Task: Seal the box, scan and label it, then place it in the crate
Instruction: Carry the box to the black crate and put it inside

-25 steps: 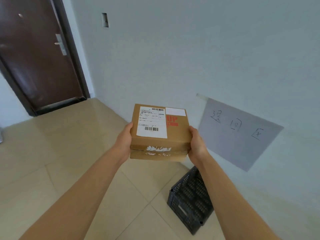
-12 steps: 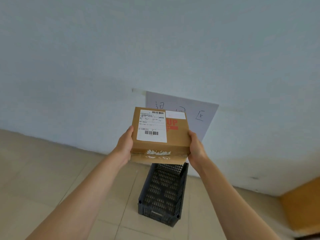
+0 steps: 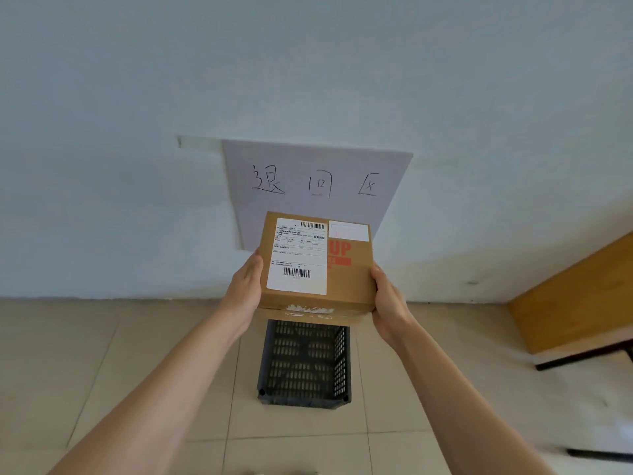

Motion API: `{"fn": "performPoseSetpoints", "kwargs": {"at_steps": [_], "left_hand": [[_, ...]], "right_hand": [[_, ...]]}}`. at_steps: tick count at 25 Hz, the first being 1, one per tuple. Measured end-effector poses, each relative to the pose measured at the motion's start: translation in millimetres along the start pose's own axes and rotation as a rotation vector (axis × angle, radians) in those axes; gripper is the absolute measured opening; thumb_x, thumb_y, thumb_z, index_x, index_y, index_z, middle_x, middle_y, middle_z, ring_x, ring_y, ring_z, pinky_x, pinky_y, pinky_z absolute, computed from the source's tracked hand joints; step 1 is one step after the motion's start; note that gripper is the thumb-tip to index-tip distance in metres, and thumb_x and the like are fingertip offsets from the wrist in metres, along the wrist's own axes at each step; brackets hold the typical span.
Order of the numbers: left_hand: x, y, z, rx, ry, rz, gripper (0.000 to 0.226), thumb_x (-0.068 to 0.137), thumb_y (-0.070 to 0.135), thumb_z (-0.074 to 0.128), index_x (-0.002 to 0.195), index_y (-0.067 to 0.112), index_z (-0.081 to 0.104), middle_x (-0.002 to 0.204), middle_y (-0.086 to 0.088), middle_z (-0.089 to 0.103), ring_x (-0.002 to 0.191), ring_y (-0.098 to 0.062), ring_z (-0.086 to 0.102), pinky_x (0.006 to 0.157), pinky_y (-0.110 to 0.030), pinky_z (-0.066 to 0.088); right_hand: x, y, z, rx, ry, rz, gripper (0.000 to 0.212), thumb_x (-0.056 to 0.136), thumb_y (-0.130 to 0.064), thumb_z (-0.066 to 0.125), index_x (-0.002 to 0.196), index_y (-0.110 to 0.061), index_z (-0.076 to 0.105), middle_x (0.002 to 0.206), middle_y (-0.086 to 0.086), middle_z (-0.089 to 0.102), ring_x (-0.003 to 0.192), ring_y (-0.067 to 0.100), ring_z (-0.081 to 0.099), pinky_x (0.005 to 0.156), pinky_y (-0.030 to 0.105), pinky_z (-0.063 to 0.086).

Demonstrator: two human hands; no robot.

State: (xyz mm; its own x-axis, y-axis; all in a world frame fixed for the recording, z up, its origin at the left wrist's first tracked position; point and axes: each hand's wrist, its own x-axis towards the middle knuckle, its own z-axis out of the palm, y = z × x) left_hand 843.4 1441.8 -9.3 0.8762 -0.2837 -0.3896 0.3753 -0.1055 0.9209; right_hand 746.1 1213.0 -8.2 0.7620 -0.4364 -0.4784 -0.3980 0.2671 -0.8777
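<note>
Since half a second ago the view has swung to face the wall squarely: the crate point(image 3: 305, 363) now sits straight below the box point(image 3: 346, 274) instead of at a slant, the paper sign point(image 3: 318, 186) on the wall shows all three handwritten characters where the box had covered part of them, and more of the wooden desk point(image 3: 579, 296) shows at the right. The hold on the box looks the same as before.

Dark and slotted, the crate stands on the tiled floor point(image 3: 102, 354) against the wall; what can be seen of its inside holds nothing, though its far end is hidden behind the box.

Held in the air above the crate and well clear of it, the box is gripped at its sides. The left hand point(image 3: 245, 293) clasps the left side and the right hand point(image 3: 388, 303) the right, thumbs along the top edges; the fingers are wrapped under the box and out of sight. A white label point(image 3: 298, 257) with barcodes covers the left of the lid, beside red "UP" print. The label's small text is too fine to read. Both forearms are cut off by the bottom edge.
</note>
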Motion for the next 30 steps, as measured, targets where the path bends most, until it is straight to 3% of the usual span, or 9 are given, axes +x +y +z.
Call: {"fn": "performPoseSetpoints", "kwargs": {"at_steps": [5, 7, 11, 14, 18, 21, 24, 27, 30], "left_hand": [[73, -77, 16, 0.037, 0.061, -0.066, 0.044, 0.107, 0.038, 0.027, 0.149, 0.03, 0.039, 0.145, 0.003, 0.054, 0.134, -0.017, 0.049, 0.112, -0.038, 0.038], [94, -110, 19, 0.043, 0.078, -0.074, 0.043, 0.108, 0.035, 0.028, 0.149, 0.028, 0.039, 0.145, 0.001, 0.054, 0.132, -0.017, 0.05, 0.104, -0.032, 0.041], [137, -190, 27, 0.058, 0.174, -0.118, 0.04, 0.105, 0.032, 0.04, 0.144, 0.024, 0.046, 0.137, -0.004, 0.06, 0.123, -0.02, 0.057, 0.102, -0.04, 0.048], [167, -249, 30, 0.115, 0.233, -0.115, 0.036, 0.104, 0.03, 0.044, 0.138, 0.02, 0.051, 0.132, -0.003, 0.062, 0.12, -0.021, 0.058, 0.103, -0.046, 0.049], [205, -334, 39, 0.15, 0.172, -0.166, 0.033, 0.106, 0.03, 0.037, 0.137, 0.028, 0.048, 0.115, 0.015, 0.064, 0.113, -0.01, 0.06, 0.087, -0.028, 0.05], [227, -393, 43, 0.157, 0.095, -0.214, 0.035, 0.107, 0.035, 0.032, 0.139, 0.032, 0.046, 0.126, 0.011, 0.063, 0.115, -0.009, 0.058, 0.092, -0.031, 0.048], [247, -441, 46, 0.182, 0.05, -0.243, 0.036, 0.106, 0.04, 0.031, 0.141, 0.036, 0.043, 0.121, 0.017, 0.061, 0.108, 0.002, 0.054, 0.083, -0.021, 0.042], [265, -484, 47, 0.211, 0.038, -0.289, 0.029, 0.106, 0.042, 0.032, 0.131, 0.042, 0.046, 0.105, 0.027, 0.06, 0.102, 0.008, 0.052, 0.076, -0.017, 0.036], [283, -529, 48, 0.213, 0.041, -0.321, 0.031, 0.106, 0.037, 0.032, 0.134, 0.043, 0.045, 0.104, 0.03, 0.058, 0.095, 0.012, 0.05, 0.077, -0.013, 0.034]], "right_hand": [[82, 78, -8, -0.036, 0.03, 0.064, 0.041, 0.11, -0.032, 0.03, 0.144, -0.034, 0.053, 0.126, -0.015, 0.066, 0.106, -0.006, 0.062, 0.08, 0.015, 0.048], [106, 110, -8, -0.035, 0.039, 0.066, 0.041, 0.111, -0.031, 0.03, 0.147, -0.034, 0.05, 0.119, -0.022, 0.065, 0.103, -0.01, 0.062, 0.08, 0.013, 0.048], [161, 186, -12, -0.056, 0.121, 0.087, 0.042, 0.11, -0.035, 0.035, 0.15, -0.034, 0.045, 0.116, -0.024, 0.064, 0.108, -0.005, 0.06, 0.094, 0.021, 0.05], [193, 242, -12, -0.08, 0.161, 0.104, 0.041, 0.11, -0.036, 0.034, 0.149, -0.037, 0.046, 0.132, -0.011, 0.063, 0.121, 0.007, 0.059, 0.106, 0.031, 0.047], [238, 321, -13, -0.117, 0.191, 0.138, 0.042, 0.11, -0.037, 0.031, 0.15, -0.04, 0.043, 0.135, -0.009, 0.06, 0.122, 0.011, 0.058, 0.096, 0.028, 0.049], [266, 377, -13, -0.129, 0.215, 0.184, 0.043, 0.11, -0.036, 0.03, 0.153, -0.036, 0.038, 0.134, -0.009, 0.056, 0.113, 0.007, 0.056, 0.084, 0.022, 0.045], [290, 422, -18, -0.162, 0.238, 0.223, 0.043, 0.11, -0.031, 0.032, 0.153, -0.031, 0.035, 0.127, -0.009, 0.054, 0.099, -0.003, 0.052, 0.074, 0.018, 0.041], [312, 463, -22, -0.216, 0.218, 0.247, 0.045, 0.11, -0.023, 0.032, 0.154, -0.03, 0.032, 0.133, -0.007, 0.052, 0.107, 0.006, 0.053, 0.089, 0.024, 0.043], [335, 498, -22, -0.248, 0.213, 0.286, 0.048, 0.11, -0.021, 0.031, 0.157, -0.029, 0.03, 0.14, -0.006, 0.05, 0.123, 0.014, 0.048, 0.106, 0.037, 0.041]]}}
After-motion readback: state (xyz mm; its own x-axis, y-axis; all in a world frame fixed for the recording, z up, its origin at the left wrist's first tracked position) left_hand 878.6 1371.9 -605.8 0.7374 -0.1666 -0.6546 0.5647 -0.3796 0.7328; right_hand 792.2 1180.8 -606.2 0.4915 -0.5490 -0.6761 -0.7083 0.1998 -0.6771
